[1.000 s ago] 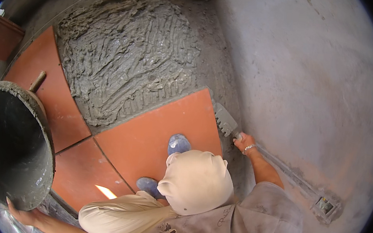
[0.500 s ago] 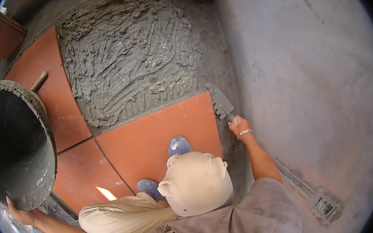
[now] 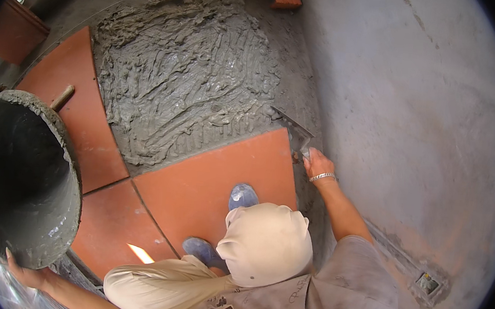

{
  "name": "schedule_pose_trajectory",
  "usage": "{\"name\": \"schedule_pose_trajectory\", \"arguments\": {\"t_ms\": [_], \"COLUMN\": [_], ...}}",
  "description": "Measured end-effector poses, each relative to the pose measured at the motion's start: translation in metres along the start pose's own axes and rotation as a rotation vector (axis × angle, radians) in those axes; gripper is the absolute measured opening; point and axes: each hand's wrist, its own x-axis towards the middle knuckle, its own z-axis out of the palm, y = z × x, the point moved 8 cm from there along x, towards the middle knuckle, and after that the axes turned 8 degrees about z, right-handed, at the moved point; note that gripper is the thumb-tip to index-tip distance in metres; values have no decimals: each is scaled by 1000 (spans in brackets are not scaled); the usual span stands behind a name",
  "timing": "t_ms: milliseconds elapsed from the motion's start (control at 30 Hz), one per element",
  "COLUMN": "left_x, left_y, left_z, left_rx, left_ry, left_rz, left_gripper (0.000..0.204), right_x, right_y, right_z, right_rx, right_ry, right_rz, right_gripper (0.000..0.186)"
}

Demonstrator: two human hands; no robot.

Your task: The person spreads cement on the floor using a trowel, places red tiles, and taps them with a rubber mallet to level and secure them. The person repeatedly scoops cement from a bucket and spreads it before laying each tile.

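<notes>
My left hand (image 3: 27, 270) grips the lower rim of a large dark bucket (image 3: 41, 220), its thumb on the edge and the other fingers mostly hidden. The bucket tilts with its mouth toward me, and grey mortar coats its rim and inside. In my right hand (image 3: 319, 165) is the handle of a trowel (image 3: 293, 122), its blade seen nearly edge-on. That blade is at the right edge of a ridged mortar bed (image 3: 189, 76), just past the corner of the nearest orange tile (image 3: 228, 161).
More orange tiles adjoin at left: one beside the mortar (image 3: 92, 138), another nearer me (image 3: 122, 232). A wooden handle (image 3: 63, 98) shows behind the bucket. My shoes (image 3: 243, 196) are on the tiles. A grey wall (image 3: 409, 111) with a recessed box (image 3: 427, 283) borders the right.
My right hand has turned the trowel, so its notched blade, seen broadside before, is now almost edge-on. The left hand stays on the bucket. The whole view has shifted slightly.
</notes>
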Motion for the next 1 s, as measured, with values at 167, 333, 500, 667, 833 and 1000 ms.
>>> {"name": "schedule_pose_trajectory", "arguments": {"t_ms": [167, 333, 500, 667, 833, 1000], "left_x": [-15, -26, -29, -34, -42, -67], "left_y": [8, 17, 16, 5, 4, 13], "left_z": [11, 22, 31, 24, 17, 3], "left_rx": [21, -22, -255, -233, -97, 79], "left_ry": [40, 16, -100, -48, -3, -44], "left_rz": [-33, -47, -39, -161, -215, -335], "left_gripper": [42, 39, 32, 33, 33, 43], "right_x": [0, 3, 3, 10, 7, 22], "right_y": [-2, 4, 18, 39, 68, 116], "right_z": [-5, -1, 15, 22, 28, 42], "right_rx": [99, 34, 55, 273, 45, -45], "right_ry": [106, 100, 32, 39, -46, -116], "right_rz": [-65, -54, 54, 233, 258, 169], "right_gripper": [30, 34, 41, 40, 38, 41]}}
